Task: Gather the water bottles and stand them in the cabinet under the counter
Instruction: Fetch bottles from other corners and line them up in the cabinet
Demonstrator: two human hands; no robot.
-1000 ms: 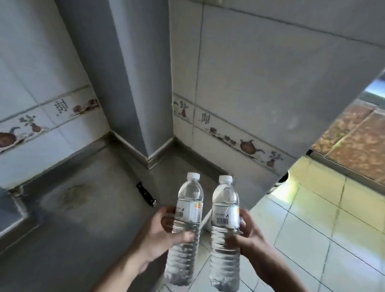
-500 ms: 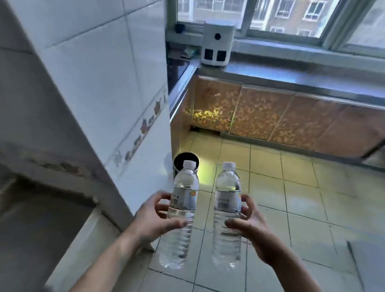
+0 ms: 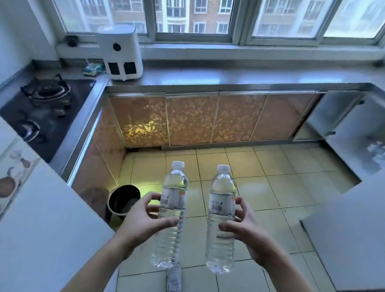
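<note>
I carry two clear water bottles with white caps, both upright in front of me over the tiled floor. My left hand [image 3: 143,221] grips the left bottle [image 3: 172,202] around its middle. My right hand [image 3: 246,228] grips the right bottle [image 3: 221,202] the same way. Ahead, under the steel counter [image 3: 234,78] below the window, runs a row of orange leaf-patterned cabinet doors [image 3: 191,120], all closed. At the right end one grey cabinet door [image 3: 364,135] stands open.
A gas stove [image 3: 42,108] sits in the left counter, and a white appliance [image 3: 120,52] stands at the corner. A black bin [image 3: 124,199] stands on the floor by the left cabinets. White tiled wall edges flank me on both sides.
The view has swung right, from a tiled corner and grey counter to the kitchen with window and cabinets. Both bottles stay held upright and have drawn slightly apart.
</note>
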